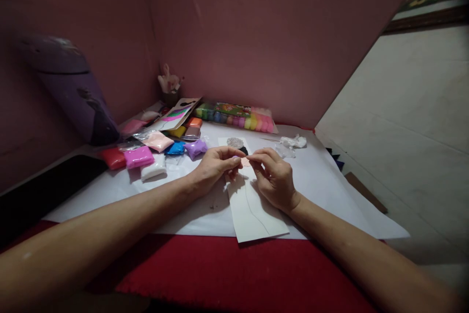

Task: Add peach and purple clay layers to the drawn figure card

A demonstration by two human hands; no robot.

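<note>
My left hand (219, 165) is closed in a pinch, thumb against forefinger, with a hint of purple at the fingertips. Whatever it holds is too small to make out. Facing it, my right hand (275, 175) is also pinched, and its fingertips meet or nearly meet those of the left. Both hands hover over a white card (254, 213) that bears a thin curved drawn line. Near the card's top are a grey textured patch (235, 142), a dark patch (244, 149) and a peach patch (245, 161), partly hidden by my fingers.
White paper (322, 191) covers the table over a red cloth (220, 274). To the left lie several clay packets, among them a pink packet (139, 156) and a purple packet (196, 148). Behind are a long multicoloured pack (238, 116), crumpled plastic (293, 142) and a pen cup (170, 96).
</note>
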